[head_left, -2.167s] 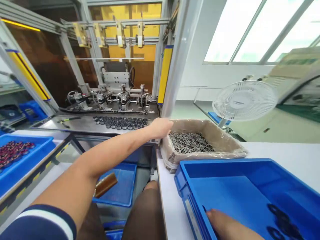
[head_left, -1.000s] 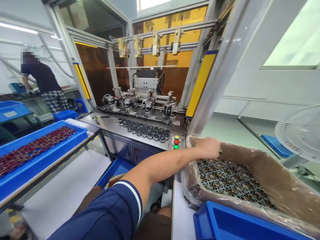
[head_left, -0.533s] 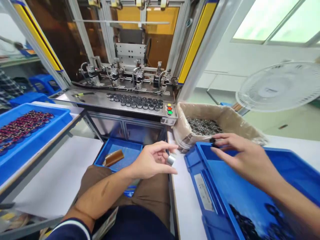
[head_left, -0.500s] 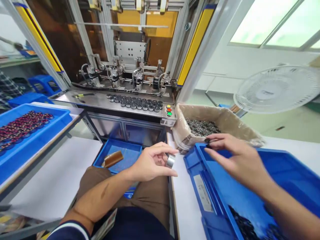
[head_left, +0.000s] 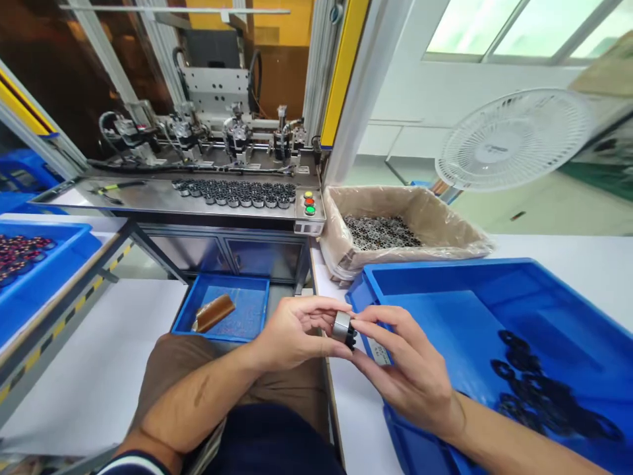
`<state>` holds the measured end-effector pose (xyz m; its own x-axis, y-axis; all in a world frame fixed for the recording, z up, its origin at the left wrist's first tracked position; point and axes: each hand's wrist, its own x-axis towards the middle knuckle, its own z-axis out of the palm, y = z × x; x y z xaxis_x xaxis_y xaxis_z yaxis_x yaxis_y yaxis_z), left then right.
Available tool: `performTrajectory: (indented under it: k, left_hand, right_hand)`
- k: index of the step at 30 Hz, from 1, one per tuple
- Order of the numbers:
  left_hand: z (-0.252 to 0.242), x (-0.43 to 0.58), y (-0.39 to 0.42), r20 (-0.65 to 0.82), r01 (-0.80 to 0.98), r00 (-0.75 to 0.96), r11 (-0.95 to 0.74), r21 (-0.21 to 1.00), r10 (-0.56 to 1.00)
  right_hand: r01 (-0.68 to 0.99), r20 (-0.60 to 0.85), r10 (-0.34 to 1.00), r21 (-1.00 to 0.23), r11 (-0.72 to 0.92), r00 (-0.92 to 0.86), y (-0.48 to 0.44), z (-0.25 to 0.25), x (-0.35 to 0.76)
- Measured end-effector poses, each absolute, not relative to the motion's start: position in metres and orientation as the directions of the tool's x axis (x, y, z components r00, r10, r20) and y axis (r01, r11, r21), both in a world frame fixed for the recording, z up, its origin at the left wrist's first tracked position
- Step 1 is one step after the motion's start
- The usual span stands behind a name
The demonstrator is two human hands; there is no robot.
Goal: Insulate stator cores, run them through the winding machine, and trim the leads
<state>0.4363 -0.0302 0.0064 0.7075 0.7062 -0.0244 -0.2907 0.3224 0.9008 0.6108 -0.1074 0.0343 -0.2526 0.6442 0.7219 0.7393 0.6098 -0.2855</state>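
Observation:
Between the thumb and fingers of my left hand is a silver metal ring. My right hand has its fingertips closed on a black toothed plastic part, which sits against the ring's right and lower side. Both hands meet over the gap between my lap and the white table. How deep the black part sits in the ring is hidden by my fingers. More black plastic parts lie in the blue bin to the right.
A plastic-lined box of metal rings stands behind the bin. Ahead, rows of assembled rings line the machine's ledge beside coloured buttons. A fan stands at right. A blue tray stands left, another lies low ahead.
My right hand has come left from over the blue bin to my left hand, bringing the black part against the metal ring. The view has turned right and slightly down.

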Motion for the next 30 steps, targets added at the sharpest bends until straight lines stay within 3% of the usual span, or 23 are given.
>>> performTrajectory:
  k: [4, 10, 30]
  left_hand:
    - [0.006, 0.438, -0.027, -0.077, -0.26, 0.728, 0.378, 0.889, 0.682]
    - [0.006, 0.436, -0.025, -0.036, -0.297, 0.701, 0.337, 0.893, 0.712]
    - [0.009, 0.439, -0.029, -0.053, -0.317, 0.666, 0.347, 0.883, 0.744]
  right_hand:
    - [0.728, 0.726, 0.641, -0.296, 0.618, -0.248, -0.105, 0.032, 0.612]
    - [0.691, 0.721, 0.648, -0.339, 0.638, -0.245, -0.101, 0.032, 0.612]
    - [0.71, 0.755, 0.556, -0.177, 0.682, -0.346, -0.094, 0.037, 0.616]
